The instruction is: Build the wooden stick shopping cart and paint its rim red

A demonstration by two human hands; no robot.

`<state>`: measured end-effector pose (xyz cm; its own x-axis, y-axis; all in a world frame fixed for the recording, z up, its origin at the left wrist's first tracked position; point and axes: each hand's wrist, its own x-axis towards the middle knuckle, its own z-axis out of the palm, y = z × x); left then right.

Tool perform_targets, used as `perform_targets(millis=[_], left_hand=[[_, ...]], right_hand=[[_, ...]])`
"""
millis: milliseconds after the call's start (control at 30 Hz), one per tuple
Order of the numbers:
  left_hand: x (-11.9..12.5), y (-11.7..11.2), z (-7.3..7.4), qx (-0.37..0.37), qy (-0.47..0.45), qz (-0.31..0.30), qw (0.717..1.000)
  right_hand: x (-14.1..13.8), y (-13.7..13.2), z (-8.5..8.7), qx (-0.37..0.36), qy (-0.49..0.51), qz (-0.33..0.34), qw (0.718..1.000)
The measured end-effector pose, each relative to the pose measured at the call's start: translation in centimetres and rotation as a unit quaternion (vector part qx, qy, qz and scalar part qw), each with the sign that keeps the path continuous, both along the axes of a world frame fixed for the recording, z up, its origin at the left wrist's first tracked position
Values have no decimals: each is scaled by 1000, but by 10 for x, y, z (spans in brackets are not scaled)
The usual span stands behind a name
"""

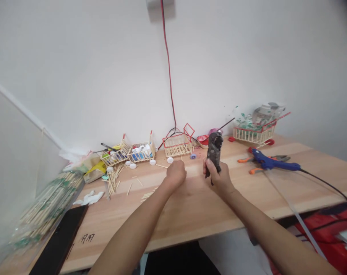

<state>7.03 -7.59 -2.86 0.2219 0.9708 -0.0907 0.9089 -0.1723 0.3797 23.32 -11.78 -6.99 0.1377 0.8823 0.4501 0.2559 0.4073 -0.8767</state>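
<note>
My right hand (218, 176) is closed round the grip of a dark, grimy glue gun (214, 149), which stands upright above the wooden table (190, 206). My left hand (176, 172) rests on the table just left of it, fingers curled into a loose fist; what it holds, if anything, is hidden. A small stick cart with a red wire frame (178, 144) stands right behind both hands. Loose wooden sticks (146, 195) lie near my left forearm.
Two stick carts with bottle caps (130, 152) stand at the back left, another loaded cart (255, 133) at the back right. A blue glue gun (272, 163) and orange-handled pliers lie to the right. A bag of skewers (46, 206) leans at the left edge. A red cable (169, 72) runs down the wall.
</note>
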Motion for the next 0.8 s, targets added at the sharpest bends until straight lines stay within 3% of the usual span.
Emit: perform_targets(millis=[233,500,700,800], left_hand=[[13,-2,12,-22,97,-1,995],[-12,-33,12,-44,131,-25,990],[-31,-49,13,-57,29,-49,997],[-40,-48,10,-131,-166,-76,975]], right_hand=[[-1,-3,5,8,7,0,1000],[-2,3,2,3,47,-19,999],[-4,7,1,-30,40,-13,999],[-7,9,1,-58,35,11,998]])
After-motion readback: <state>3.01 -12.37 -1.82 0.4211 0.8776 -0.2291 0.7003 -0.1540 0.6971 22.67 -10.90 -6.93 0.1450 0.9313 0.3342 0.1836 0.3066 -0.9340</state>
